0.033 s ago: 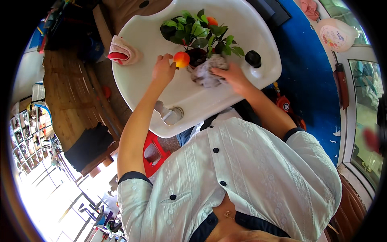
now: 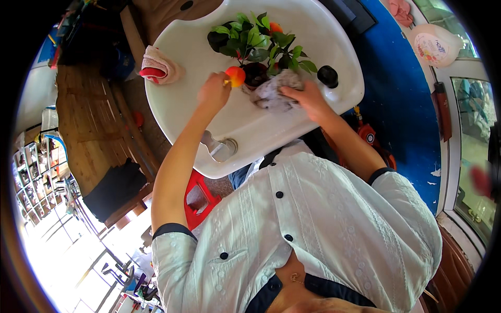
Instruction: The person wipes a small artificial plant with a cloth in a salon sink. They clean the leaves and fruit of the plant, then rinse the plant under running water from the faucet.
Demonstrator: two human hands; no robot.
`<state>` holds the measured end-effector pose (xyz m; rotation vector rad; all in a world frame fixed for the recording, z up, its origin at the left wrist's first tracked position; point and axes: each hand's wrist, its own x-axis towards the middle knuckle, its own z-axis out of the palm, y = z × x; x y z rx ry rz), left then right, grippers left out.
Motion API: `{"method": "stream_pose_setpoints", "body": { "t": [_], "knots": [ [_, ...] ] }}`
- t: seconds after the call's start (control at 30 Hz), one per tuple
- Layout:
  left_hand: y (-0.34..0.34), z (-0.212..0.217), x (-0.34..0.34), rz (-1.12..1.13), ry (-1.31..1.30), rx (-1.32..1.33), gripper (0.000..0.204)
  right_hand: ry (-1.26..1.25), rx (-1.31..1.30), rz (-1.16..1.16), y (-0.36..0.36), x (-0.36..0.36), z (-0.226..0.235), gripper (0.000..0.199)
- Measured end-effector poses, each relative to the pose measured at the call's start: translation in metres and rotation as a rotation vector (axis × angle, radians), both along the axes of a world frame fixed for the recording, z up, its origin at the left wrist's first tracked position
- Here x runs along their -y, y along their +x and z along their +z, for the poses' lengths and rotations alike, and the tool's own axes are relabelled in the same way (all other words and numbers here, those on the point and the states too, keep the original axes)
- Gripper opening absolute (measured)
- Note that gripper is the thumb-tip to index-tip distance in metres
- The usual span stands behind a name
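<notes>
A leafy potted plant (image 2: 250, 39) with round red-orange fruit stands in a white basin, its dark pot (image 2: 255, 73) partly covered by a crumpled greyish cloth (image 2: 276, 93). My right hand (image 2: 309, 98) is closed on that cloth, pressing it against the near side of the pot. To the left of the pot, my left hand (image 2: 214, 93) has its fingers closed at the near end of a red-orange fruit (image 2: 237, 76). Whether this fruit is joined to the plant, I cannot make out.
The white basin (image 2: 175, 44) has a metal fitting (image 2: 223, 149) near its front edge. A rolled pink towel (image 2: 160, 65) lies at its left and a black round object (image 2: 327, 76) at its right. A wooden bench (image 2: 86, 125) stands left; a red stool (image 2: 201, 195) is below.
My left hand has moved slightly right and its fingers have closed at the fruit, which is tilted a little. My right hand has shifted slightly right with the cloth.
</notes>
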<state>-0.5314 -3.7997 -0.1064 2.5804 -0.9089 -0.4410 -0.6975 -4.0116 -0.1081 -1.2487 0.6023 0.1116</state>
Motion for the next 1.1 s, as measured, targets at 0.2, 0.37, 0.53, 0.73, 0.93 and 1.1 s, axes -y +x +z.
{"method": "stream_pose_setpoints", "body": {
  "t": [0.2,0.37,0.53,0.73,0.93,1.1],
  "knots": [
    [-0.042,-0.031,0.067,-0.009,-0.038,-0.416,0.024,0.011,0.237,-0.378,-0.033,0.019,0.039,0.035],
    [-0.035,-0.106,0.120,0.882,-0.575,-1.283,0.038,-0.214,0.259,-0.356,-0.023,0.008,0.012,0.038],
    [-0.044,-0.102,0.140,1.114,-1.296,-1.592,0.063,-0.361,0.312,-0.308,0.005,0.003,-0.016,0.036],
    [-0.038,-0.124,0.122,0.882,-1.482,-1.637,0.052,-0.541,0.294,-0.251,0.046,-0.021,-0.050,0.042],
    [-0.041,-0.119,0.112,0.822,-1.679,-1.619,0.038,-1.093,0.360,-0.105,0.079,-0.011,-0.082,0.051],
    [-0.049,-0.120,0.110,1.072,-1.411,-1.456,0.036,-1.127,0.180,0.039,0.091,0.014,-0.084,0.038]
  ]
}}
